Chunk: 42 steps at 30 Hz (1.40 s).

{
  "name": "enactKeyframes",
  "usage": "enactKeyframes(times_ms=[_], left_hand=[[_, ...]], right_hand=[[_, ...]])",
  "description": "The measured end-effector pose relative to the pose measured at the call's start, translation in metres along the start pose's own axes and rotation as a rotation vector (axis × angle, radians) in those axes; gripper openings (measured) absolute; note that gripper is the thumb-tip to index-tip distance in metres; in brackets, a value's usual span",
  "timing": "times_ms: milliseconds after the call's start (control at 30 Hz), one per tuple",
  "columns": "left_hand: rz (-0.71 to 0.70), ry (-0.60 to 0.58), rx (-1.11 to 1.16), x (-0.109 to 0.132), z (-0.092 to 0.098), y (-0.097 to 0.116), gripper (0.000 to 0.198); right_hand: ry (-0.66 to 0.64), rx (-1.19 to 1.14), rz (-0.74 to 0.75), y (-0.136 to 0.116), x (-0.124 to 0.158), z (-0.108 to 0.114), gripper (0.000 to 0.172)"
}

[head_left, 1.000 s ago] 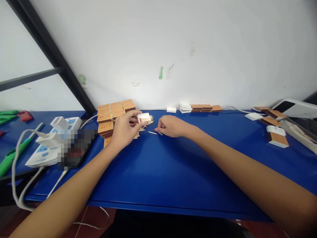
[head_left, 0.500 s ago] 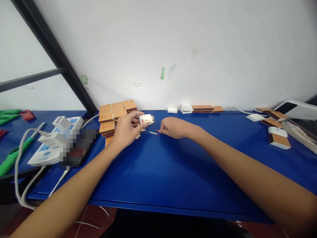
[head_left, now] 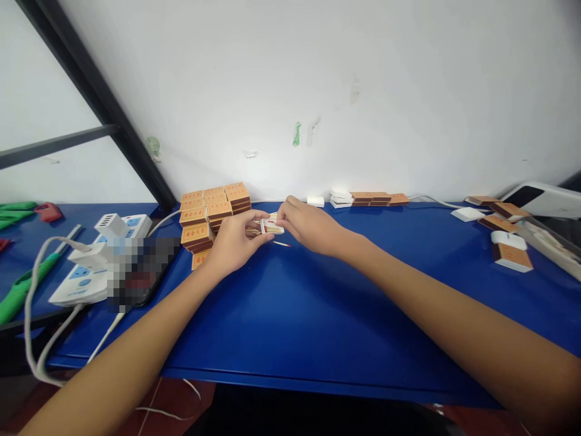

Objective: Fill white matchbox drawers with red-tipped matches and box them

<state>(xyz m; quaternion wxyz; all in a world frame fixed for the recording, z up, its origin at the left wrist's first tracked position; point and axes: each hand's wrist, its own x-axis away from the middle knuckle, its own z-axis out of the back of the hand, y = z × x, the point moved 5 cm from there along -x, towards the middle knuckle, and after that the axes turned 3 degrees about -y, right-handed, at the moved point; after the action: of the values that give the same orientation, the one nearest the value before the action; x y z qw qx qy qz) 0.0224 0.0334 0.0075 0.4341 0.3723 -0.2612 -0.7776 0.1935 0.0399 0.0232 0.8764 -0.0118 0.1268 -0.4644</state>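
My left hand [head_left: 236,242] grips a small white matchbox tray [head_left: 272,229] between thumb and fingers, tilted above the blue table. Pale matches with red heads lie inside it. Right over the tray's far side is my right hand [head_left: 306,225], its fingertips pinched on a match whose red head [head_left: 271,221] shows at the tray; most of that stick is hidden. One loose match [head_left: 282,244] lies on the table just below the tray. More matches behind the tray are mostly covered by my hands.
Stacked orange matchboxes [head_left: 196,233] stand left of my left hand. White trays [head_left: 341,198] and more boxes [head_left: 372,198] line the wall. At left are a power strip [head_left: 91,275], cables and a phone [head_left: 157,266]; at right, scattered matchboxes [head_left: 512,257].
My right hand has moved up and left from the table to the tray, bringing a match. The tray in my left hand has shifted slightly right and down and is angled differently.
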Motion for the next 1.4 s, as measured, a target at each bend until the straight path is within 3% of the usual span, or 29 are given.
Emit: enactKeyframes(times_ms=[300,500,633,700,833,933,1033,1400], left_hand=[[-0.011,-0.035,0.047,0.000,-0.002,0.004,0.039],[-0.023,-0.006,0.063,-0.001,0.000,0.003,0.039],[0.017,0.121,0.080,-0.002,0.007,0.001,0.044],[-0.009,0.193,0.072,-0.002,0.012,0.002,0.043],[-0.051,0.267,0.035,-0.003,0.017,0.004,0.038],[-0.053,0.277,0.015,-0.003,0.018,0.005,0.037],[-0.065,0.274,0.015,-0.002,0.017,0.006,0.037],[-0.092,0.286,0.013,-0.002,0.017,0.005,0.039]], right_hand=[[0.045,0.186,0.066,-0.011,0.001,-0.002,0.020],[0.165,0.037,0.075,-0.006,0.003,0.005,0.023],[0.304,-0.147,0.036,0.006,0.004,0.009,0.019],[0.285,-0.225,0.011,0.012,0.002,0.002,0.018],[0.015,-0.309,0.083,0.012,-0.002,-0.025,0.006],[-0.098,-0.293,0.150,0.009,0.000,-0.039,0.026],[-0.069,-0.207,0.157,0.008,0.001,-0.043,0.038],[0.159,-0.084,0.163,0.007,-0.008,-0.049,0.041]])
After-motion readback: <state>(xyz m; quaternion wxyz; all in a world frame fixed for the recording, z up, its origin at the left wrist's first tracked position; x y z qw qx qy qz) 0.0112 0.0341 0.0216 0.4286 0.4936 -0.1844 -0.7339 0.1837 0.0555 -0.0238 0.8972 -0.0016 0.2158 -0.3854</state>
